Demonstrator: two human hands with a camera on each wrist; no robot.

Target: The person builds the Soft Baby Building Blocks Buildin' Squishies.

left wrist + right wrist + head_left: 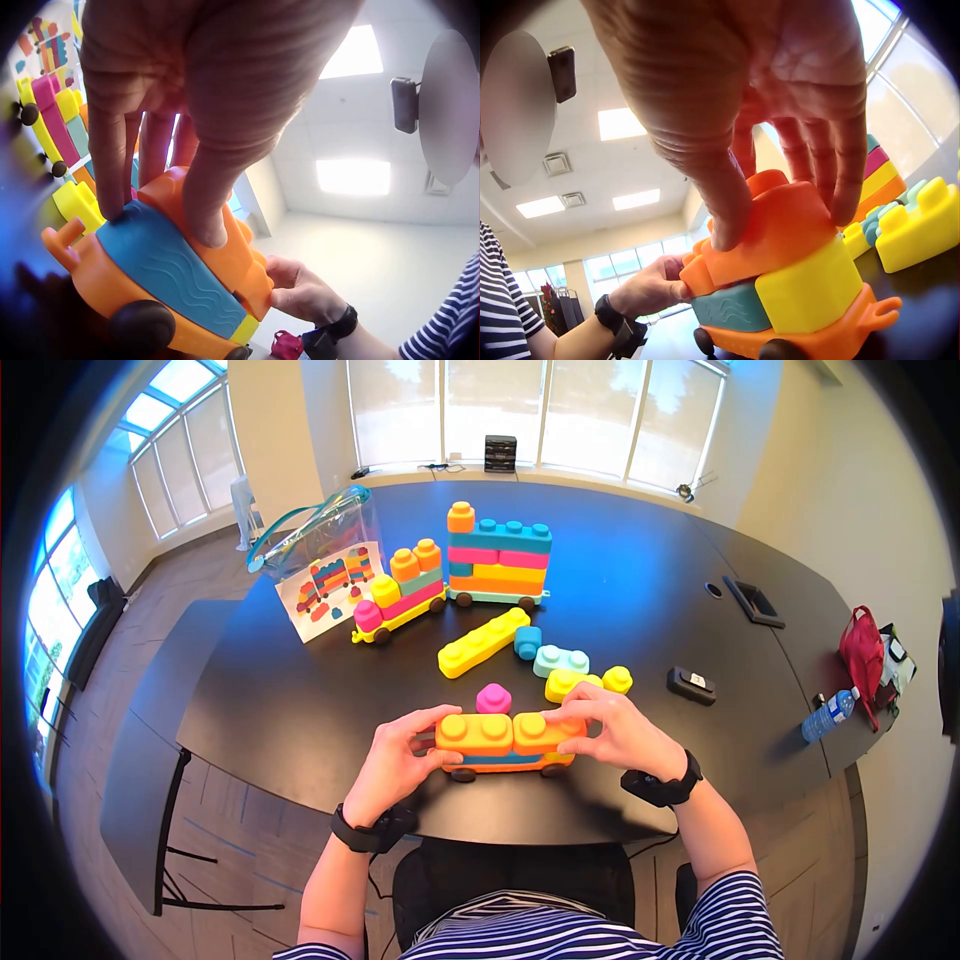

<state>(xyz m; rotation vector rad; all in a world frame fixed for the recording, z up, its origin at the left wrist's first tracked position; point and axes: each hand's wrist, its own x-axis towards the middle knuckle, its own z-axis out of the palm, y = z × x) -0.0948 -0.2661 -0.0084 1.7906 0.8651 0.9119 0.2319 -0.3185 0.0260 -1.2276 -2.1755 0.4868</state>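
Near the table's front edge stands an orange wheeled base point(500, 764) carrying a blue block point(176, 259) and a yellow block point(810, 285). Two orange blocks lie side by side on top, the left one point(475, 732) and the right one point(540, 733). My left hand point(400, 755) pinches the left orange block, its thumb on the near side and fingers on the far side. My right hand point(615, 732) pinches the right orange block in the same way, as the right wrist view shows.
A pink block point(493, 699) sits just behind. Beyond are a long yellow block point(485, 643), a pale teal block point(561, 660), two built wheeled vehicles and a clear bag point(335, 525). A black case point(691, 685) and water bottle point(830, 715) are at the right.
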